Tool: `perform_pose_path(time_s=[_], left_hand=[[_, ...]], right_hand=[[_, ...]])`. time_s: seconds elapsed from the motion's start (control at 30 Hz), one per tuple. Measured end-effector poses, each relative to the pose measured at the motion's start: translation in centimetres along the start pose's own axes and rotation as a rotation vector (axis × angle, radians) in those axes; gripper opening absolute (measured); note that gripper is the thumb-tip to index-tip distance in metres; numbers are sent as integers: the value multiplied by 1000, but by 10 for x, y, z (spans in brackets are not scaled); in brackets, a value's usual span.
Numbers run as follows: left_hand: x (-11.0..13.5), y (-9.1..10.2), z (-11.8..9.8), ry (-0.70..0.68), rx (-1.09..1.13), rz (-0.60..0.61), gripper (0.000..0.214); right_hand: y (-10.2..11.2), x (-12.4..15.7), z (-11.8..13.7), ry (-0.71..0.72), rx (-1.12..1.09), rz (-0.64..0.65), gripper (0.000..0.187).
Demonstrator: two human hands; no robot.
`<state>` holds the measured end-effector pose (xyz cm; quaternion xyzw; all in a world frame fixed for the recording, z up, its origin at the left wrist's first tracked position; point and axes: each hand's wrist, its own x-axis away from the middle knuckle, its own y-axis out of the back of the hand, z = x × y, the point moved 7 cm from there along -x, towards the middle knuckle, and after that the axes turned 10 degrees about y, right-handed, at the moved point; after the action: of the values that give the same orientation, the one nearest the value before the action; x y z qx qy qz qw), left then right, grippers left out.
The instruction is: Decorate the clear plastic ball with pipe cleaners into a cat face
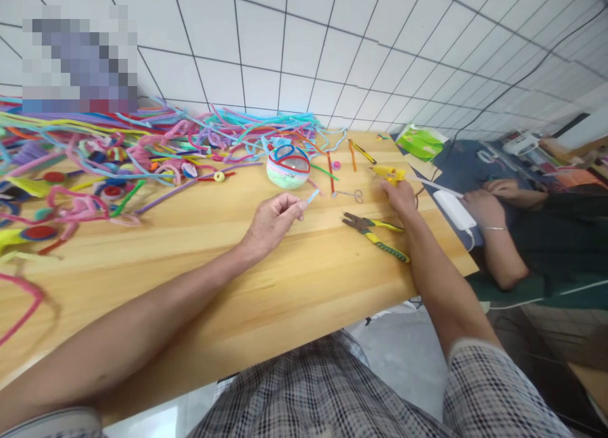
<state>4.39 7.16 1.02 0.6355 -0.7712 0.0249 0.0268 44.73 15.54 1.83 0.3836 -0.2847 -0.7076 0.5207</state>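
One checked garment [308, 390] lies nearest the camera, below the edge of one wooden counter [266, 292]. Two bare forearms extend over the counter.

Left hand [275, 223]: one, its fingers pinching one short pale-blue strip [313, 195], held just in front of one round multicoloured item [286, 177] topped with red and blue loops.

Right hand [401, 196]: one, fingers wrapped around one yellow glue gun [390, 173], near the counter's right end.

Tools lying between or near the hands: one pair of pliers [373, 231] with yellow-and-black handles, jaws pointing left; one small pair of scissors [350, 195]; one yellow-and-black cutter [363, 152].

Loose pieces beside them: one orange stem [352, 154], one red stem [331, 172], one green stem [325, 171], one pink bead [337, 165].

Coloured stems [180, 143] fill the counter's left and rear, too tangled to count; three red discs [40, 233] are distinguishable among them.

Right side: one white box [455, 210], one green packet [420, 142] and one co-worker [508, 242], both hands visible.
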Motion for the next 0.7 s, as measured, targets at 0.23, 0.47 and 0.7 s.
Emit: perform_pose_path(time_s=[0.23, 0.47, 0.7], left_hand=[[-1, 0, 3, 29, -14, -4, 49], [1, -8, 0, 51, -24, 98, 51], [3, -10, -2, 70, 20, 171, 55]], right_hand=[[22, 23, -17, -148, 144, -30, 44], [32, 107, 80, 318, 33, -41, 38], [-15, 120, 207, 934, -210, 140, 25]])
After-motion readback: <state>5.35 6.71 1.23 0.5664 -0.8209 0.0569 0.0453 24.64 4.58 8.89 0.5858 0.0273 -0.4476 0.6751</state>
